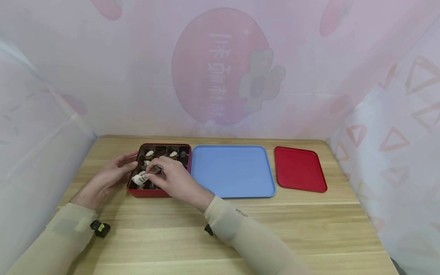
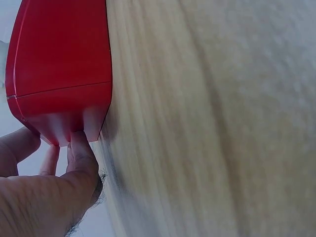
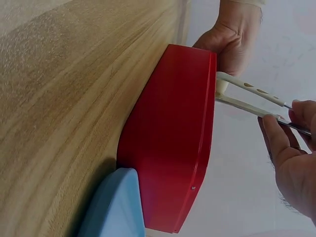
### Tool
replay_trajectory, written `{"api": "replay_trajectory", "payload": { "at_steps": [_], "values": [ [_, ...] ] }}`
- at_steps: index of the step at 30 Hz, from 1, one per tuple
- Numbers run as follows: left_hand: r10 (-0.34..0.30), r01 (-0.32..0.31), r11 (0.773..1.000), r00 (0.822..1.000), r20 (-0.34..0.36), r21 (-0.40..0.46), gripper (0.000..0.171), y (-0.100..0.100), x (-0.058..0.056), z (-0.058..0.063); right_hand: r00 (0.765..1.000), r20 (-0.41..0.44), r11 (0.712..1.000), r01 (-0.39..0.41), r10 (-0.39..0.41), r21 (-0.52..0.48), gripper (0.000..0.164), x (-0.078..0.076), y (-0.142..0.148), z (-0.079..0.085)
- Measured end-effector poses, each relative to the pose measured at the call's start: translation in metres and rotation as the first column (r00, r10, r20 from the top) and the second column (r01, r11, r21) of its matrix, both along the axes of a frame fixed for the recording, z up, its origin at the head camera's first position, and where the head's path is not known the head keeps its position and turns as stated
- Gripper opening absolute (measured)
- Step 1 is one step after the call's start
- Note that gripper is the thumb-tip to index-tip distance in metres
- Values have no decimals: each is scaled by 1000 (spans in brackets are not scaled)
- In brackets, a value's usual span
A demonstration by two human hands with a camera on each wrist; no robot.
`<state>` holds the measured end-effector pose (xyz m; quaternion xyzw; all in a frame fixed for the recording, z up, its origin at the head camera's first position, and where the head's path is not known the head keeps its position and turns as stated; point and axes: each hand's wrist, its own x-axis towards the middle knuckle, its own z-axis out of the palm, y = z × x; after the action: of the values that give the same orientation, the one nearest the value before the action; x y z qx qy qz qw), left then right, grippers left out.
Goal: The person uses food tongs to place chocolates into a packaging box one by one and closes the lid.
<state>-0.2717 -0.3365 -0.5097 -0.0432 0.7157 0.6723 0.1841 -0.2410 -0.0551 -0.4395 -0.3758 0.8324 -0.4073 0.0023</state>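
A red box (image 1: 148, 194) at the left of the table holds a dark tray divided into compartments. Pale pieces (image 1: 173, 154) and a dark round piece (image 1: 183, 154) sit in some of them. My right hand (image 1: 177, 177) pinches a pair of tongs (image 3: 242, 104), whose cream arms with oval slots reach down over the near left compartments. Between the tong tips in the right wrist view is a pale piece (image 3: 221, 88). My left hand (image 1: 113, 172) rests its fingertips against the box's left wall, thumb near the rim. Part of the tray is hidden under my right hand.
A blue tray (image 1: 233, 172) lies right beside the box, its edge against the box wall. Farther right on the wooden table (image 1: 154, 236) is a flat red lid-like tray (image 1: 300, 169). Printed cloth walls (image 1: 137, 76) enclose the back and sides.
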Motion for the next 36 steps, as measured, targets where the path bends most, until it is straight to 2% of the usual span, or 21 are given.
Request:
{"api": "replay_trajectory", "payload": {
  "at_steps": [5,11,18,25,33,36],
  "values": [
    [-7,7,1000,1000,-17,-19,75,1,1,0,999,-42,1000,13,-12,22,17,-1,0,0],
    [-9,9,1000,1000,-14,-6,76,2,1,1,999,-31,999,32,-32,-20,20,-2,2,2],
    [7,-7,1000,1000,3,6,77,2,2,2,997,45,995,73,-70,-67,16,-6,18,8],
    [32,-32,999,999,22,33,79,1,2,0,987,92,989,135,-129,-61,21,-13,41,12],
    [26,-26,1000,1000,11,-3,80,0,1,-1,975,140,977,189,-174,-96,25,-25,72,13],
    [29,-30,999,999,14,22,79,0,1,0,969,168,971,205,-183,-124,26,-31,85,11]
  ]
}}
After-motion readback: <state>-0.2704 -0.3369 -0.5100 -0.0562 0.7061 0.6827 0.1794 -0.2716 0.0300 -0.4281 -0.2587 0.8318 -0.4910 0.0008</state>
